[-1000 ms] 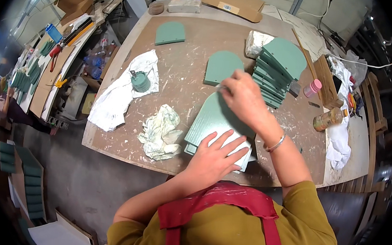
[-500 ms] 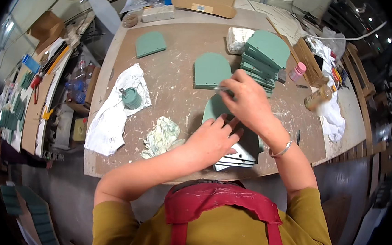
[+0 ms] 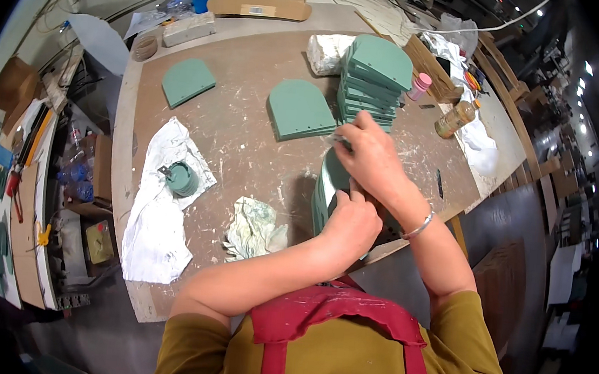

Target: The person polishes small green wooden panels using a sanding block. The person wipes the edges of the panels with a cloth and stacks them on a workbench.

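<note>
Workbench: brown board tabletop, scuffed and streaked with white residue.

Left hand at about 5 o'clock from the table's middle, fingers curled down over the near end of a green arch-topped flat panel, which sits on a small pile of like pieces at the table's near-right edge. Matte sage green; one end rounded as far as it shows. Most of the panel is hidden under the two hands.

Right hand just beyond the left, at its 12 o'clock, fingertips pinched on the panel's far edge. A small pale item seems caught between the fingertips; cannot tell what it is. Silver bangle on the right wrist.

Around:
- Tall stack of the same green arched panels at 1 o'clock of the hands, near.
- Single green arched panel lying flat at 11 o'clock, small holes along its edge.
- Another single green panel well apart, far left.
- Crumpled paint-stained rag at 9 o'clock of the left hand.
- White cloth further left, with a round green lidded tin on it.
- Pink-capped bottle and amber bottle at the right edge.
</note>
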Demonstrator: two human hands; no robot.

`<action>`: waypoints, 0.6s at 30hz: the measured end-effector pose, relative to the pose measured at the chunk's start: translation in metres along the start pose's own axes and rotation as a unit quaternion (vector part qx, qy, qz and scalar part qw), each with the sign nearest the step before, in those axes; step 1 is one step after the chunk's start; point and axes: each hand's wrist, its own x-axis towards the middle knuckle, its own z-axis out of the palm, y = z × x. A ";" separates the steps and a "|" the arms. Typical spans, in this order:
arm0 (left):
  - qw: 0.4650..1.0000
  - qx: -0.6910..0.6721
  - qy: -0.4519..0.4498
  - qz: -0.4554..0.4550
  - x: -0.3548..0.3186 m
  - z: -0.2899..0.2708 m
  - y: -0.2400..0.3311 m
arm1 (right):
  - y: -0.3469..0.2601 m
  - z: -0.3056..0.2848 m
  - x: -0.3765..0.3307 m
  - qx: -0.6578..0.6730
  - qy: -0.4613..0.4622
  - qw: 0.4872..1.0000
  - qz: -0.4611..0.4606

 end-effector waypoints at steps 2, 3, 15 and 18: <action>0.999 0.028 -0.021 0.007 0.000 -0.001 0.000 | -0.002 0.002 0.000 -0.021 -0.002 0.999 0.025; 0.997 0.060 -0.042 0.006 0.000 -0.002 0.000 | 0.003 0.003 0.000 -0.041 0.001 0.998 0.040; 0.994 0.079 0.074 0.009 0.001 0.001 -0.003 | 0.011 -0.018 -0.025 -0.047 0.077 0.985 0.150; 0.996 0.072 0.053 0.020 0.004 0.000 -0.003 | 0.012 -0.001 -0.013 -0.045 0.073 0.988 0.127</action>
